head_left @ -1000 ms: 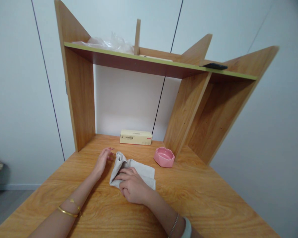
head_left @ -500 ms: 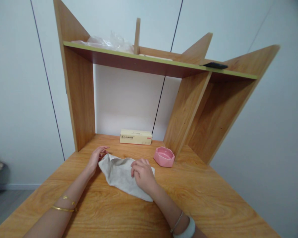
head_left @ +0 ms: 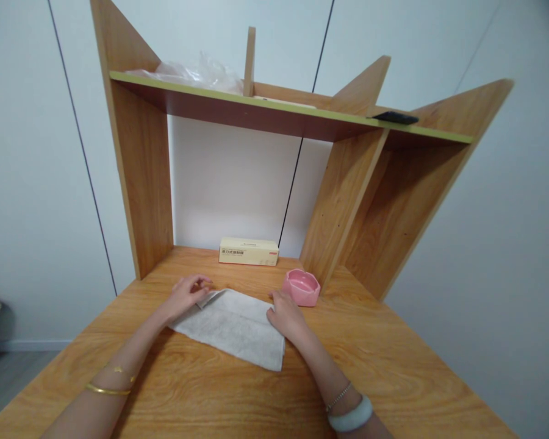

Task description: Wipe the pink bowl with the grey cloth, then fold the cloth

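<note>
A pale grey cloth lies spread nearly flat on the wooden desk. My left hand pinches the cloth's far left corner, fingers curled on it. My right hand grips the cloth's far right corner, fingers closed on the edge. A pink faceted bowl sits just beyond my right hand, a little apart from it.
A cream cardboard box lies at the back of the desk under a wooden shelf unit. Clear crumpled plastic and a dark flat object rest on the shelf top. White wall panels stand behind.
The cloth went from folded and bunched under my right hand to spread open. My right hand moved right and away to the far corner; my left hand took hold of the left corner.
</note>
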Action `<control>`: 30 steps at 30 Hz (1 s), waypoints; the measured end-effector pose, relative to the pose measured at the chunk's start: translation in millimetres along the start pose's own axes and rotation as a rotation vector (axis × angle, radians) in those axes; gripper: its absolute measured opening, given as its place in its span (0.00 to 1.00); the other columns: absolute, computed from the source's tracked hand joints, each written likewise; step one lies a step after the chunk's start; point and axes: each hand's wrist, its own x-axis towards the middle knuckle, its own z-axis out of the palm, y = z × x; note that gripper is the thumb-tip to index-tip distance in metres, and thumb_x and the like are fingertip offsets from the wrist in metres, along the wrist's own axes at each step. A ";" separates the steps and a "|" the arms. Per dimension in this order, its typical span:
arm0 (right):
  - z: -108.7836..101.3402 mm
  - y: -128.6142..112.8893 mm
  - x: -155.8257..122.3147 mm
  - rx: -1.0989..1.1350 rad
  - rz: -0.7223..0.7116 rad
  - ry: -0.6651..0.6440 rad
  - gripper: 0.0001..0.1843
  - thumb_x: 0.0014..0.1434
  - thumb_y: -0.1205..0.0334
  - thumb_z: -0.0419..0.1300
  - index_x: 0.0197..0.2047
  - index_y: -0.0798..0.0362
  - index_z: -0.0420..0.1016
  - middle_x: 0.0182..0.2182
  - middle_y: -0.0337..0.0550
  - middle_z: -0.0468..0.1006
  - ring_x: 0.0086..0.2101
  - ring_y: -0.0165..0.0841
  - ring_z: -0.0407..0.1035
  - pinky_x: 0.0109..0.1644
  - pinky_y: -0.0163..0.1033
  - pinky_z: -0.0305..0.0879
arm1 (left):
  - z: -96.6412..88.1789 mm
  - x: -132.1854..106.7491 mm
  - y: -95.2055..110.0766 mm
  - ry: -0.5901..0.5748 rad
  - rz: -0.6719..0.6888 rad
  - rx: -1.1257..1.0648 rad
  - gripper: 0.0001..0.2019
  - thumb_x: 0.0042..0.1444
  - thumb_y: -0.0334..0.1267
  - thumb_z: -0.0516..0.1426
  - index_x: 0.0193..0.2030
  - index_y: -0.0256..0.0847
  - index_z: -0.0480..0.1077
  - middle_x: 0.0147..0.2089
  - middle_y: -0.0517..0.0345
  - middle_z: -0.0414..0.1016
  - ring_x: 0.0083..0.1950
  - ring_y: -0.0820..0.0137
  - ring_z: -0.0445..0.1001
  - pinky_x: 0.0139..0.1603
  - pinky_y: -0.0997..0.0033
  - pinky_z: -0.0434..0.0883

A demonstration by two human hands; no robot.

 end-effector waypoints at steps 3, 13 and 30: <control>-0.7 1.5 -0.9 -0.018 0.040 -0.033 0.20 0.50 0.73 0.49 0.47 0.60 0.66 0.44 0.54 0.71 0.48 0.39 0.63 0.47 0.38 0.56 | 8.9 -9.2 3.3 -0.117 0.116 0.346 0.13 0.39 0.45 0.60 0.34 0.46 0.72 0.36 0.55 0.74 0.42 0.58 0.67 0.46 0.61 0.58; -16.4 -3.0 -3.1 0.025 0.074 -0.038 0.18 0.46 0.77 0.48 0.41 0.58 0.68 0.40 0.52 0.73 0.44 0.38 0.65 0.42 0.36 0.56 | 4.1 -9.3 15.8 -0.089 0.155 0.682 0.08 0.44 0.32 0.50 0.30 0.44 0.69 0.36 0.56 0.74 0.43 0.60 0.65 0.45 0.60 0.52; -59.5 -1.9 -38.6 0.116 -0.029 -0.269 0.10 0.47 0.57 0.57 0.32 0.54 0.72 0.28 0.40 0.73 0.29 0.29 0.64 0.27 0.31 0.50 | -11.1 -4.9 15.5 -0.083 0.125 0.516 0.14 0.43 0.34 0.46 0.12 0.44 0.67 0.22 0.57 0.75 0.31 0.64 0.68 0.40 0.65 0.53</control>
